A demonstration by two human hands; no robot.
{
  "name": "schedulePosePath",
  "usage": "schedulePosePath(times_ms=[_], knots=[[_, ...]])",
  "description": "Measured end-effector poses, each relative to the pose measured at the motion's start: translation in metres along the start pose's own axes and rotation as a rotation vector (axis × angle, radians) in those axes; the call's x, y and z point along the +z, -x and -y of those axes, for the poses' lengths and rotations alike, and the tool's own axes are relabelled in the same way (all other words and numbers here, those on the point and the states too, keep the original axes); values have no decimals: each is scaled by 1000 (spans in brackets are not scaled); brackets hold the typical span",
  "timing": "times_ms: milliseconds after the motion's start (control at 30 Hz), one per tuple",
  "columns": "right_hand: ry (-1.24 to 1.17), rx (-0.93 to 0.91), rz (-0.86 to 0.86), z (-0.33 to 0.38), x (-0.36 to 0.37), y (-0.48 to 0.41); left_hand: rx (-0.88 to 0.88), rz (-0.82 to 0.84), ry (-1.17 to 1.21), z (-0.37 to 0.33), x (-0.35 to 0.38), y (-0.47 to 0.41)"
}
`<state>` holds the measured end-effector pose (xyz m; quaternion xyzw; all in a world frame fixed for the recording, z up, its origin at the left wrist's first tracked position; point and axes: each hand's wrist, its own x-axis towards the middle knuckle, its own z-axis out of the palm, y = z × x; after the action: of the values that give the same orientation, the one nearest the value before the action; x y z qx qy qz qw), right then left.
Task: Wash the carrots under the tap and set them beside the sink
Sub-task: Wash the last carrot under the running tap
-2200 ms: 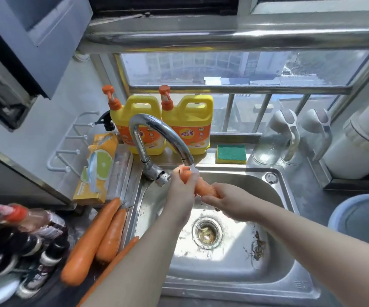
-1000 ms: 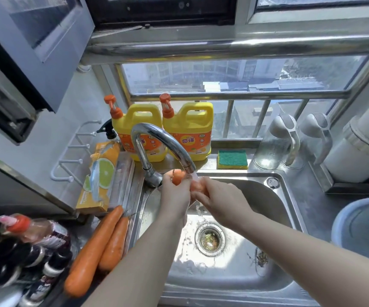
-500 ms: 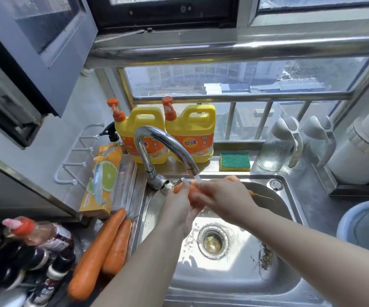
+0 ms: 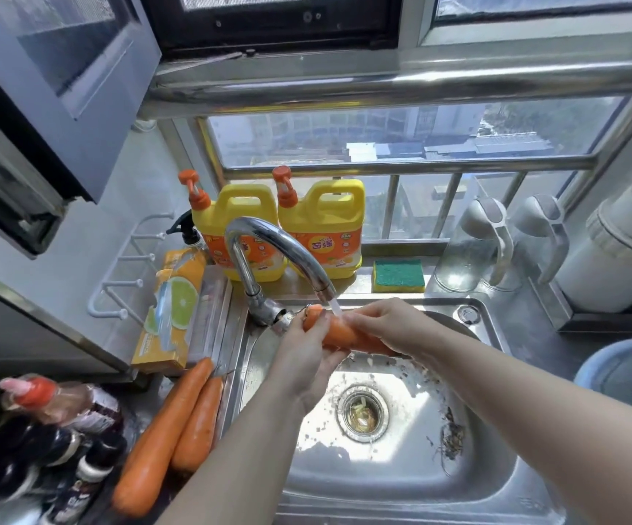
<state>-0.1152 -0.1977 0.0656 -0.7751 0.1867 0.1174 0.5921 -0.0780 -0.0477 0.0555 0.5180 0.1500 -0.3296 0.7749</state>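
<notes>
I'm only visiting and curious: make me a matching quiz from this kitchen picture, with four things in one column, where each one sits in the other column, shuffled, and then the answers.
Things
1. Orange carrot held by the left hand and right hand
2. Pair of long orange carrots
3. Green-topped yellow sponge
4. Two yellow detergent jugs with orange pumps

Places
A. Upright behind the curved steel tap
B. Lying left of the steel sink
C. Under the tap's running water
D. Flat behind the sink, right of the tap

Pairs: 1-C, 2-B, 3-D, 4-A.

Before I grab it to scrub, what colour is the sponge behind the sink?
Sponge: green top, yellow base; head view.
</notes>
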Motion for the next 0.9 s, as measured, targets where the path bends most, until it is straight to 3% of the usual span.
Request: schedulePosePath(times_ms=[200, 300, 367, 433, 600, 700, 767, 900], knots=[[-25, 92, 43, 17, 4, 7, -33, 6, 47, -7, -2, 3], [646, -87, -169, 10, 16, 4, -26, -46, 76, -13, 2, 3], [824, -298, -313, 6, 22, 7, -2, -65, 75, -18, 4, 2], [778, -386, -248, 3, 20, 6, -5, -79, 66, -19, 2, 2], [611, -157, 89, 14, 2, -6, -105, -104, 78, -6, 0, 6], [805, -205, -34, 16, 7, -7, -98, -85, 67, -6, 1, 1], [727, -217, -95, 12, 7, -9, -93, -96, 49, -7, 3, 2], [476, -227, 214, 16, -13, -7, -113, -110, 27, -11, 1, 6]])
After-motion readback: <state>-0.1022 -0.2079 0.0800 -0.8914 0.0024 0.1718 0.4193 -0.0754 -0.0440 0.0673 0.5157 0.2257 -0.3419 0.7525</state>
